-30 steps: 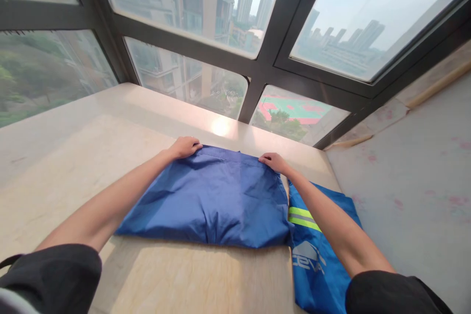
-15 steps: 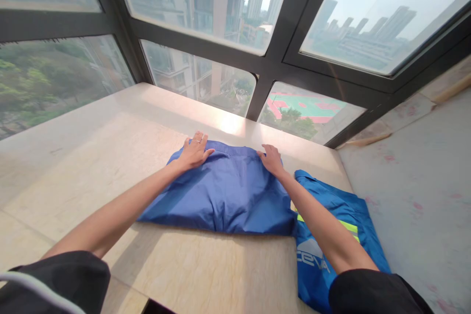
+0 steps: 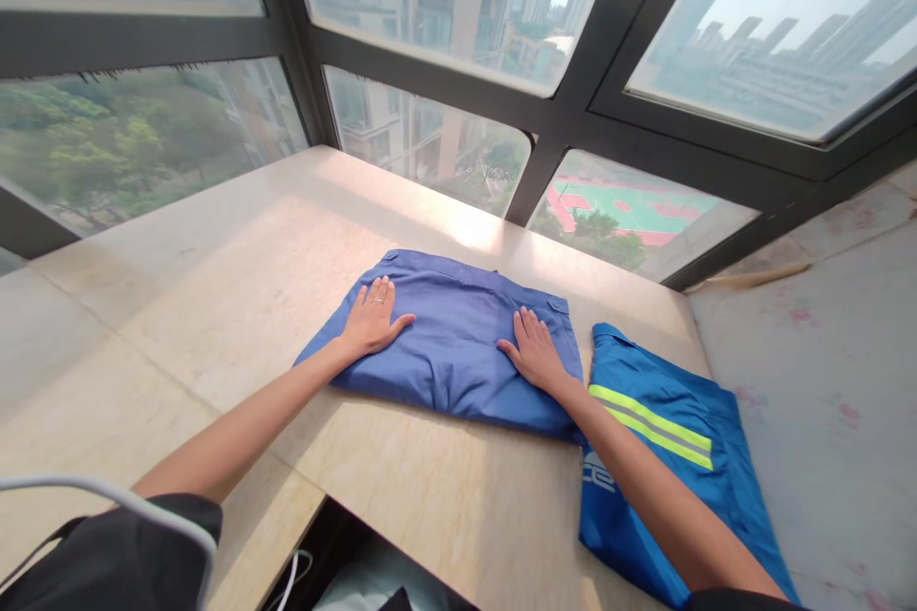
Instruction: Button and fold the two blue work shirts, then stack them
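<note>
A folded blue-purple garment [image 3: 458,344] with a waistband and a button tab lies flat on the pale stone sill. On its left part rests my left hand [image 3: 373,317], palm down with the fingers spread and a ring on one finger. My right hand [image 3: 536,348] presses flat on the right part, fingers stretched out. Beside it, to the right, lies a folded brighter blue garment [image 3: 680,487] with yellow-green and grey reflective stripes and white lettering. My right forearm passes over this second garment and hides part of it.
The stone sill [image 3: 215,258] runs up to dark window frames [image 3: 444,95]. A papered wall [image 3: 823,401] bounds the right side. At the sill's front edge is a dark opening [image 3: 336,544] with a white cable inside. Another white cable [image 3: 164,511] crosses my left sleeve.
Both hands have slid from the waistband edge nearer to me, onto the middle of the garment. The waistband is now uncovered. The camera view has shifted, showing more of the front opening.
</note>
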`<action>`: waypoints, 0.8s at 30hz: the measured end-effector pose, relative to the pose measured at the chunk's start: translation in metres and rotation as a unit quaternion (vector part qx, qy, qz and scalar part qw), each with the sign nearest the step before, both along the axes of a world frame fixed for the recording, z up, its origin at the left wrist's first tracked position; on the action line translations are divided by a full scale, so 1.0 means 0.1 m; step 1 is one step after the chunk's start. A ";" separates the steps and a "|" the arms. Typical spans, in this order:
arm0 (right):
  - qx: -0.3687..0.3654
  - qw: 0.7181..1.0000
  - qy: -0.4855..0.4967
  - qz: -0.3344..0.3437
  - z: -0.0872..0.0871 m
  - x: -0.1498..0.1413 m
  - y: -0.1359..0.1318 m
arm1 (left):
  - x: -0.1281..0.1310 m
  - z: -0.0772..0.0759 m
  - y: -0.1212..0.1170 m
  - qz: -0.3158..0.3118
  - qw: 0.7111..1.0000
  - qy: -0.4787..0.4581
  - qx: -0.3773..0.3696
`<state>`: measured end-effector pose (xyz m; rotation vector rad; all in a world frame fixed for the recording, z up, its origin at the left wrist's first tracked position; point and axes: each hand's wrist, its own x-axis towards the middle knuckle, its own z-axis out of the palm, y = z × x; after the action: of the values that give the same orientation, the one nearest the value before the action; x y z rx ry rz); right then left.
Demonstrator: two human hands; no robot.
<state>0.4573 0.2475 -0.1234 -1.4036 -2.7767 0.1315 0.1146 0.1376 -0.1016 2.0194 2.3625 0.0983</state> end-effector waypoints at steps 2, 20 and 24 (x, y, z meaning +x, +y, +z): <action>0.009 1.000 0.000 0.012 -0.02 0.13 0.01 | -0.10 -0.04 -0.08 0.003 1.000 0.000 0.019; 0.026 0.999 0.020 -0.005 0.26 0.30 -0.48 | -0.08 0.20 -0.61 -0.101 0.992 -0.037 0.070; 0.039 0.988 0.044 0.143 0.37 0.05 -1.00 | 0.27 0.20 -0.95 -0.212 0.975 -0.032 0.065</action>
<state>0.4621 0.1472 -0.0861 -0.9523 -2.8574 0.0852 0.1414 0.0425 -0.0816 2.4872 1.8797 0.3068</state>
